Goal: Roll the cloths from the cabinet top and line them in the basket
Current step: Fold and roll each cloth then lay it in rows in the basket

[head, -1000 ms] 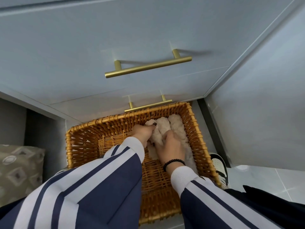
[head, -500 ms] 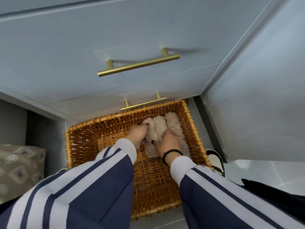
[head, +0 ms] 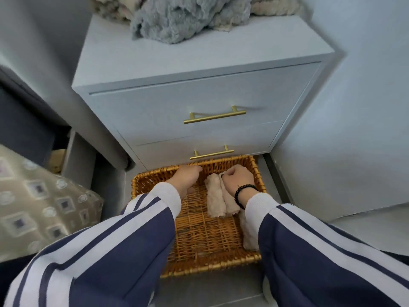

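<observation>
Both sleeves (head: 124, 251) fill the bottom of my view and cover the near corners of the basket (head: 199, 264). The right sleeve hides the near end of a pale roll (head: 249, 231) on the basket's right side, so I can't tell if it's a separate cloth or part of the others.

Two cream rolls (head: 218, 197) lie side by side on the basket floor, right of centre, long axis running near to far. Their far ends sit under the right hand (head: 239, 179).

Right hand: curled into a fist at the far ends of the rolls. Whether it pinches the fabric or only touches it is hidden from here, so I can't tell the grip. Black bead bracelet (head: 240, 194) on that wrist.

Left hand (head: 187, 175): fingers bent, at the basket's far rim, left of the rolls. Fingertips blur into the wicker, contact unclear. It holds no cloth that I can see.

Behind the basket stands the white cabinet (head: 155, 63) with two drawers and brass handles (head: 214, 116). The lower handle is just above the basket's far rim.

On the cabinet top there's a loose pile of cloths (head: 177, 18), grey-blue in front, cream behind, cut off by the top edge of frame. Count unknown.

Left of me is a patterned cushion (head: 39, 200), partly out of frame. Grey wall to the right, tiled floor under the basket.
</observation>
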